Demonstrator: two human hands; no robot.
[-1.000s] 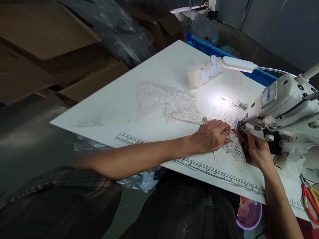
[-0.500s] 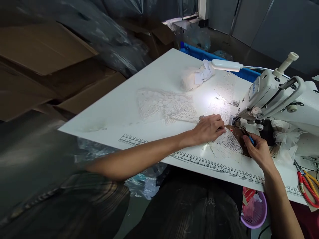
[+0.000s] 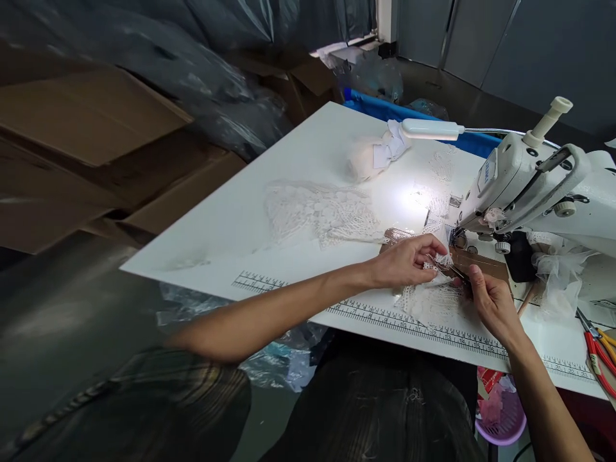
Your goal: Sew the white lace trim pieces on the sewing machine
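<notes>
My left hand (image 3: 402, 263) pinches the edge of a piece of white lace (image 3: 433, 303) just in front of the sewing machine's needle area. In my right hand (image 3: 496, 303) is a pair of thread snips (image 3: 461, 274), their blades pointing left at the lace by my left fingertips. Whether the blades are apart or together is too small to tell. The lace hangs down from my left fingers onto the table near the printed ruler. Behind both hands stands the white sewing machine (image 3: 524, 186), with a brown plate (image 3: 484, 263) beside its foot.
More lace (image 3: 325, 208) lies left on the white table (image 3: 231, 224), with a wrapped bundle (image 3: 368, 157) farther back. A lamp (image 3: 430, 129) lights the sewing area. Red-handled scissors (image 3: 599, 362) lie at the right edge. A purple basket (image 3: 505, 423) stands below; cardboard boxes (image 3: 86, 115) are at left.
The lace has come away from the needle area toward me. My right hand has brought the snips left and lower, up to the lace at my left fingers.
</notes>
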